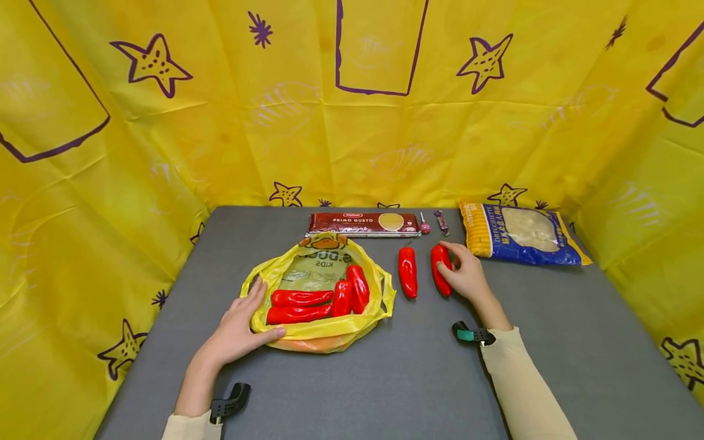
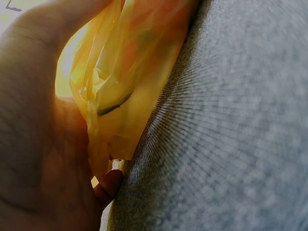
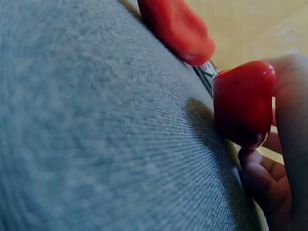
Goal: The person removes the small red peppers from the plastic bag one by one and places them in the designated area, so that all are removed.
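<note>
Right hand [image 3: 284, 159] around pepper [image 3: 243, 103]

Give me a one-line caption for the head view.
Left hand holds yellow plastic bag of peppers; right hand grips glossy red pepper.

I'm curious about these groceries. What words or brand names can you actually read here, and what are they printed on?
"PRIMO GUSTO": on the dark red pasta packet at the back of the table.
"KIDS": on the yellow plastic bag; the larger word above it is folded and only partly legible.
"ORECCHIETTE": along the side of the blue pasta bag; its smaller print is too small to read.
The two small wrapped sweets carry nothing legible.
</note>
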`<state>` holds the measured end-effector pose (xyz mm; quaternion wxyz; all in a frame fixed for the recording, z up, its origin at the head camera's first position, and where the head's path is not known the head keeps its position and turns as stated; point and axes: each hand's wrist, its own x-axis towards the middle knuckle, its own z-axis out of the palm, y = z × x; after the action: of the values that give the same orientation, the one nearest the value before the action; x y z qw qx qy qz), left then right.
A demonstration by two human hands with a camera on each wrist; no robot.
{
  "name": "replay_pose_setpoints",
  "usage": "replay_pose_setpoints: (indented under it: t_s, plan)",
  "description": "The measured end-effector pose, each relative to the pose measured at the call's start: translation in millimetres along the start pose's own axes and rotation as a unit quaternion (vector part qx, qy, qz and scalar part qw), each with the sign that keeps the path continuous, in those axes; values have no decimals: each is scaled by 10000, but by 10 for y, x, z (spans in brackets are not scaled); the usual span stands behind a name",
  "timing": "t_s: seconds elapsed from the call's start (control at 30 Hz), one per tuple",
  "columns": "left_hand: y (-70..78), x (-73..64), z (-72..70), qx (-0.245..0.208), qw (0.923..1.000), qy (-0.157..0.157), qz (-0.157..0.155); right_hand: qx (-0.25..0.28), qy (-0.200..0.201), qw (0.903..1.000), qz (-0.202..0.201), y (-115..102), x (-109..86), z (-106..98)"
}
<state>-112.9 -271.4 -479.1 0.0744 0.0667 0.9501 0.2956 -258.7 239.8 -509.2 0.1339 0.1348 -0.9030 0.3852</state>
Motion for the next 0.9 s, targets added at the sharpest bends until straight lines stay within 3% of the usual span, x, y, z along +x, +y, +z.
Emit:
replay_pose_setpoints:
  t_s: [0.9]
  plan:
    - [5, 5, -2, 73, 10000, 15, 8, 214, -12, 9995, 248, 22, -12, -22]
